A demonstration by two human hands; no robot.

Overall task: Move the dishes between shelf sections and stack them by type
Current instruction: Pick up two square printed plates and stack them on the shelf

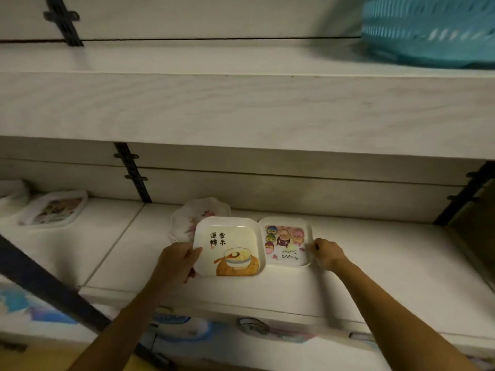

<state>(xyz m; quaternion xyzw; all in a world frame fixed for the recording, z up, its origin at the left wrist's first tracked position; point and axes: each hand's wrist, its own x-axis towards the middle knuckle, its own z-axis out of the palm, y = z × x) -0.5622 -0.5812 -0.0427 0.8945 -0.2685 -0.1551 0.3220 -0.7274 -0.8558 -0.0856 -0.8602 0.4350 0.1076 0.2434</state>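
Observation:
Two square plates lie side by side on the middle shelf [375,250]. My left hand [178,261] grips the left edge of the square plate with a bowl picture and Chinese writing [229,246]. My right hand [328,253] grips the right edge of the square plate with cartoon birds [285,243]. The bowl plate's right rim overlaps or touches the bird plate. Behind the bowl plate lies a scalloped floral plate [192,215], partly hidden by it.
In the left shelf section sit a patterned square plate [55,208] and a white dish [12,194] at the edge. A teal basket [428,30] stands on the top shelf. More dishes [182,326] show on the shelf below. Black brackets [132,172] divide sections.

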